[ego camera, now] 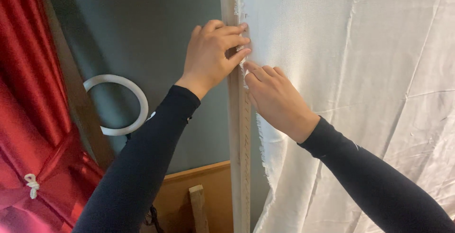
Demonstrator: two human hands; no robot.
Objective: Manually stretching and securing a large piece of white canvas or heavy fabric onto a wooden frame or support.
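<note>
White canvas cloth (350, 72) hangs over the R side of view, creased, w/ a frayed raw edge running down along an upright wooden bar (239, 133). Bar is pale, narrow, vertical, approx. centre of view; a row of small staples shows on its face below my hands and a few more at the cloth edge near the top. My left hand (211, 55) is curled over the bar from the L side, fingers (237, 41) bent across onto the cloth edge, pressing it to the wood; grip is narrow, closed on bar and fabric together. My right hand (275, 98) lies flat-ish on the cloth just below and R of the left, fingertips pinching or pushing the frayed edge right at the bar; cannot tell if any fabric is actually gripped btwn fingers. Both hands nearly touching at the fingertips. Both forearms in dark long sleeves. Behind the bar: grey-green wall. White ring light (118, 105) stands L of the bar, well apart from hands. Red satin curtain (28, 95) at far L, tied w/ a white cord (32, 184). Brown wooden panel (199, 195) low down, w/ a short wood offcut (198, 207) leaning beside the bar.
</note>
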